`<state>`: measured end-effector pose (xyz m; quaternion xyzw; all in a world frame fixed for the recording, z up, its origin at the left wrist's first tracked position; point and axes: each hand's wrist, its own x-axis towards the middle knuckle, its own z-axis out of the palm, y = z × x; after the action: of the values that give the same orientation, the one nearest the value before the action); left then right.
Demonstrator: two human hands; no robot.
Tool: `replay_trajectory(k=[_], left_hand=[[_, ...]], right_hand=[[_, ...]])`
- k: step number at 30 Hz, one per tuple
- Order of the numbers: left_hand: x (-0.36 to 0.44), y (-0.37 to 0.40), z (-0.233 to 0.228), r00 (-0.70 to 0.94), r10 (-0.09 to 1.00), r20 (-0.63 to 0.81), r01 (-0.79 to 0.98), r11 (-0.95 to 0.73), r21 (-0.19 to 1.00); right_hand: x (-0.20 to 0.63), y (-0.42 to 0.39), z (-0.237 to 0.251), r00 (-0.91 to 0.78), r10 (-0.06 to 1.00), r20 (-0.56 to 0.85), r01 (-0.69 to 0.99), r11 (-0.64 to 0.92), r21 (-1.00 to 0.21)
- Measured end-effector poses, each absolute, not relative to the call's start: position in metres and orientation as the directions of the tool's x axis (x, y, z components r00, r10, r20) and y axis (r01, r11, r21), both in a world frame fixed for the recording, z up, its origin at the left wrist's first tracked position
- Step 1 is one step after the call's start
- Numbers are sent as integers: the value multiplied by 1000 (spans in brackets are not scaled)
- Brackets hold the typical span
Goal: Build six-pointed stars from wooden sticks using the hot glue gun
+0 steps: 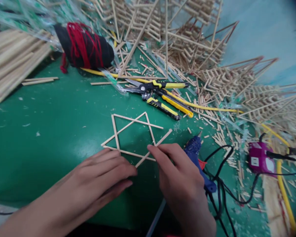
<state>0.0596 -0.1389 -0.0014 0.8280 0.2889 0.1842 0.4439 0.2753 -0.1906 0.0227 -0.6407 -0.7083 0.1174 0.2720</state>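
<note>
A six-pointed star of thin wooden sticks (130, 152) lies on the green table. My right hand (179, 177) is closed, thumb and index finger pinching a wooden stick (164, 136) that slants across the star's lower right corner. My left hand (96, 182) lies at the star's lower left, fingers stretched out over the sticks and thumb apart. Its fingertips reach the near end of the slanting stick; exact contact there is hard to make out. Just right of my right hand lies a blue glue gun (193, 149), partly covered by that hand.
Beyond the star lie yellow-and-black cutters (160, 85). A dark roll wound with red cord (85, 46) stands behind, left of it a bundle of wooden sticks (12, 59). Stacked stick frames (224, 79) line the back right. Black cable (220, 184) and a purple plug adapter (261, 158) sit right.
</note>
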Motion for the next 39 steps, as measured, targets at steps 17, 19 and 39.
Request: replay_trajectory(k=[17, 19, 39], left_hand=[[62, -130, -8, 829, 547, 113, 253, -547, 798], [62, -129, -8, 836, 536, 117, 255, -570, 781], [68, -148, -14, 487, 822, 293, 190, -428, 884]], right_hand=[[282, -185, 13, -147, 944, 294, 899, 251, -359], [283, -184, 11, -139, 952, 273, 892, 241, -384], [270, -201, 17, -177, 925, 335, 899, 291, -328]])
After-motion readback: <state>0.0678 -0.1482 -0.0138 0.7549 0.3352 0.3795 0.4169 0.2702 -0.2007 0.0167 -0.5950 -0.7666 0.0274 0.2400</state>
